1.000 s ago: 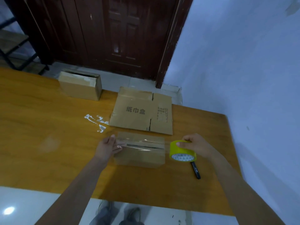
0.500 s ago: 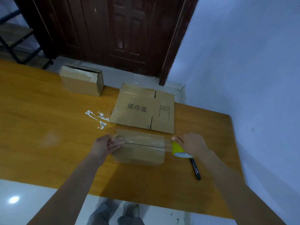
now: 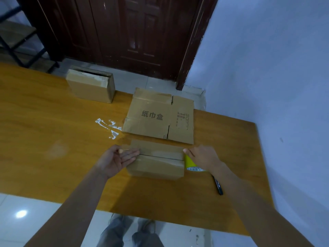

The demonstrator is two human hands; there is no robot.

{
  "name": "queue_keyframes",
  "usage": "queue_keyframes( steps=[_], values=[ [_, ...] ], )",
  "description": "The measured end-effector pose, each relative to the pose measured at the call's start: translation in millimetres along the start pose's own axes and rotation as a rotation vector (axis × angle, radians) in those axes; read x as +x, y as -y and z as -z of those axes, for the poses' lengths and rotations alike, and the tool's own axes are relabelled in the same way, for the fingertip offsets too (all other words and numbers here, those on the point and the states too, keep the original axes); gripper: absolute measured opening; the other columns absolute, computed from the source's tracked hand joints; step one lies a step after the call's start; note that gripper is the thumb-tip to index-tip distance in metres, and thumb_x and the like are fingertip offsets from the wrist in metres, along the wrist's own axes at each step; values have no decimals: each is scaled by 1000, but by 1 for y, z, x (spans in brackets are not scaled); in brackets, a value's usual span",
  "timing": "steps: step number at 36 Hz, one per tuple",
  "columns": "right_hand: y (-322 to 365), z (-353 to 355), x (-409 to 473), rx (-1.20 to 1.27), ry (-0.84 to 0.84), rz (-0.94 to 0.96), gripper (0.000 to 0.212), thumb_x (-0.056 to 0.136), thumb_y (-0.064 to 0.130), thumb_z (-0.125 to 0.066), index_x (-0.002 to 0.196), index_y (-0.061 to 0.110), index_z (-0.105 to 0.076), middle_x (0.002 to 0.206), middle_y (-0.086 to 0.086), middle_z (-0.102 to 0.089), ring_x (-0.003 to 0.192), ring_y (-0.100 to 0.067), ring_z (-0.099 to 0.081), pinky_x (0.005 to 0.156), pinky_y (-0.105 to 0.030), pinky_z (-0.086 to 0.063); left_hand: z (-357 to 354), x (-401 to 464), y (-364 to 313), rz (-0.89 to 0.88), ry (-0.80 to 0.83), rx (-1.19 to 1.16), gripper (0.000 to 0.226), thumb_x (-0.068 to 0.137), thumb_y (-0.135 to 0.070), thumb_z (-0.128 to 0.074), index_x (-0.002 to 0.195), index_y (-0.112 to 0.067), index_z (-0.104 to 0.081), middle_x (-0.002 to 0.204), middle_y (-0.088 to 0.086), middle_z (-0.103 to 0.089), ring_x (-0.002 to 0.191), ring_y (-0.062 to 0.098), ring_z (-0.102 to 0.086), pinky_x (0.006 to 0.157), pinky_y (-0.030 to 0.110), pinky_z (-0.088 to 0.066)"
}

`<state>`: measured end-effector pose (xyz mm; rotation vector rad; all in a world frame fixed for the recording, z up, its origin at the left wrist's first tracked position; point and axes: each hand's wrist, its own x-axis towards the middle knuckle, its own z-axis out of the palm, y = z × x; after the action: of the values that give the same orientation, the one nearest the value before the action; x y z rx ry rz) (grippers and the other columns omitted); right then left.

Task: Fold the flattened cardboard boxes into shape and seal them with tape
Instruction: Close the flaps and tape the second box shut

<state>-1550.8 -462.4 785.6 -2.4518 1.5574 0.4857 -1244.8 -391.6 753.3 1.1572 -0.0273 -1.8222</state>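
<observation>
A small folded cardboard box (image 3: 156, 163) stands on the wooden table (image 3: 44, 139) in front of me, with clear tape stretched along its top seam. My left hand (image 3: 115, 159) pinches the tape's free end at the box's left end. At the box's right end my right hand (image 3: 203, 156) grips the yellow tape roll (image 3: 190, 164), low beside the box and mostly hidden by the hand. A flattened box (image 3: 158, 116) with printed characters lies just behind.
Another folded box (image 3: 90, 86) stands at the table's far left edge. Scraps of clear tape (image 3: 108, 126) stick to the table left of the flat box. A black pen (image 3: 218, 185) lies under my right forearm. A wall runs along the right.
My right hand has brought the tape roll down beside the box's right end, laying the tape onto the top. My left hand stays at the left end.
</observation>
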Motion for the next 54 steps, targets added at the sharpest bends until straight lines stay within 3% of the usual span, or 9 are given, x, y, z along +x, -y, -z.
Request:
queue_keyframes(
  steps=[7, 12, 16, 24, 28, 32, 39, 45, 54],
  values=[
    [11, -7, 11, -25, 65, -63, 51, 104, 40, -19, 58, 21, -32, 57, 2, -38, 48, -12, -32, 45, -27, -25, -2, 0, -1, 56, -22, -72, 42, 100, -18, -28, 68, -2, -50, 91, 27, -69, 80, 30, -72, 71, 37, -58],
    [15, -15, 11, 4, 48, -87, 52, 104, 38, -21, 57, 20, -34, 58, 1, -40, 58, -22, -47, 55, -29, -39, 2, -2, -1, 6, -41, -38, 35, 102, -23, -33, 73, -7, -45, 95, 21, -71, 79, 26, -72, 70, 36, -59],
    [14, -17, 11, 34, 53, -129, 49, 105, 35, -23, 59, 21, -33, 60, 0, -45, 63, -25, -57, 57, -31, -46, 9, -8, -6, -135, -181, 355, 33, 100, -23, -44, 72, -8, -54, 81, 10, -72, 69, 19, -71, 69, 38, -54],
    [14, -20, 11, 54, 91, -160, 45, 105, 32, -25, 69, 16, -48, 67, -4, -57, 65, -26, -61, 60, -32, -49, 5, -11, -8, -440, -406, 883, 28, 96, -14, -53, 70, -8, -63, 66, 12, -60, 56, 29, -55, 64, 39, -53],
    [17, -16, 12, 66, 66, -133, 51, 104, 38, -21, 60, 19, -37, 59, 0, -44, 59, -22, -50, 58, -30, -43, 5, -8, -3, -530, -474, 1050, 38, 97, -17, -52, 62, -5, -60, 55, 11, -57, 54, 29, -53, 53, 31, -40],
    [16, -18, 12, 34, 63, -127, 51, 104, 38, -23, 60, 17, -38, 59, -2, -46, 61, -26, -56, 54, -30, -43, 9, -7, 1, -549, -470, 1045, 40, 97, -16, -53, 60, 0, -56, 55, 14, -53, 51, 28, -46, 52, 31, -34],
    [16, -17, 13, 7, 68, -127, 50, 103, 41, -20, 71, 15, -49, 61, -1, -48, 64, -25, -58, 54, -29, -43, 20, -2, 0, -565, -446, 1027, 33, 96, -18, -54, 82, 9, -66, 68, 26, -58, 65, 42, -55, 64, 53, -51],
    [15, -20, 14, 3, 55, -118, 53, 103, 43, -19, 68, 14, -47, 59, -1, -47, 59, -23, -53, 44, -27, -33, 23, 1, 5, -398, -427, 832, 24, 96, -17, -55, 75, -10, -63, 70, 19, -54, 63, 28, -45, 68, 47, -50],
    [18, -23, 17, -31, 50, -118, 54, 103, 43, -19, 77, 13, -56, 57, 0, -45, 58, -22, -51, 42, -27, -29, 18, 13, 17, -236, -352, 717, 23, 98, -17, -51, 112, -4, -63, 76, 10, -53, 63, 24, -42, 75, 42, -42]
  ],
)
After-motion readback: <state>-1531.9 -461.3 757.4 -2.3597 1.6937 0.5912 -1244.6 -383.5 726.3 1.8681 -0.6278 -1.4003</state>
